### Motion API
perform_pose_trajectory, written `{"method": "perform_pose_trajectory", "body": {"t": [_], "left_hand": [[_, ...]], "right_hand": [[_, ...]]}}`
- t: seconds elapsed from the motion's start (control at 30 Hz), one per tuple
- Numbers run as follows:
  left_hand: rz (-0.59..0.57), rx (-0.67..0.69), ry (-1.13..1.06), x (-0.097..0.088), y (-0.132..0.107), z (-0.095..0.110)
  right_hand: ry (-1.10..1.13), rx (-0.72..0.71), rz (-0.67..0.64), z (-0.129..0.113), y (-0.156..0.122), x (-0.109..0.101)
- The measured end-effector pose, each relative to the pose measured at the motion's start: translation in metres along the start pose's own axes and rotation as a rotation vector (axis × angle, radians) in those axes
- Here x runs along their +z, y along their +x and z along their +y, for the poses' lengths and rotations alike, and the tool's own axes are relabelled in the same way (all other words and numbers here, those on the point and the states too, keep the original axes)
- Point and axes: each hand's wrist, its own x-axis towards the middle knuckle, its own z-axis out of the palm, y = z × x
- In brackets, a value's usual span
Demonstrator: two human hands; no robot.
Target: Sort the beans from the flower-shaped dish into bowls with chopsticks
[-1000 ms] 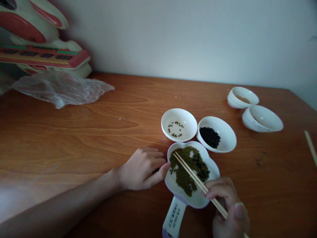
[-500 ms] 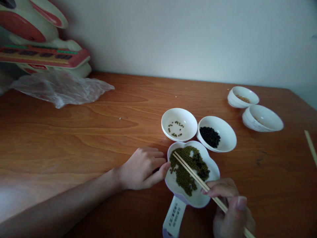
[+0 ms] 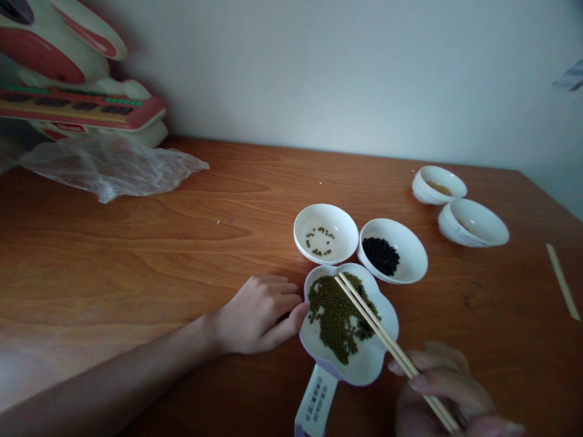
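- Two chopsticks (image 3: 396,352), pinched in your right hand (image 3: 449,388), slant over beans (image 3: 334,303) in the dish (image 3: 368,367); a slack pinch could cross them.
- Your left hand (image 3: 262,315) touches the dish's rim, whether gripping I can't tell; a nudge could spill beans.

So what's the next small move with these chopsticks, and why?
Probably pinch one of the mung beans: the tips of the chopsticks, held in the right hand, sit over them, and the left hand is at the rim of the flower-shaped dish.
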Motion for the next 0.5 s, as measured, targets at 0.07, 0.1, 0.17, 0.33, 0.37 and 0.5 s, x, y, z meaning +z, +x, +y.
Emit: {"method": "perform_pose_trajectory", "body": {"t": [0.07, 0.1, 0.17, 0.33, 0.37, 0.5], "left_hand": [[0.008, 0.006, 0.002, 0.0, 0.0, 0.0], [0.01, 0.007, 0.001, -0.001, 0.0, 0.0], [0.014, 0.01, -0.001, -0.001, 0.001, 0.0], [0.012, 0.007, 0.003, 0.0, 0.001, -0.001], [0.01, 0.007, 0.003, 0.0, 0.001, 0.0], [0.009, 0.004, 0.003, 0.001, 0.002, 0.0]], "right_hand": [[-0.045, -0.12, 0.047, 0.002, 0.008, 0.002], [-0.063, -0.176, 0.078, 0.003, 0.012, 0.003], [-0.081, -0.246, 0.144, 0.005, 0.017, 0.007], [-0.075, -0.127, 0.102, 0.009, 0.018, 0.018], [-0.061, -0.088, 0.09, 0.01, 0.016, 0.019], [0.016, -0.015, 0.086, 0.013, 0.008, 0.016]]}}
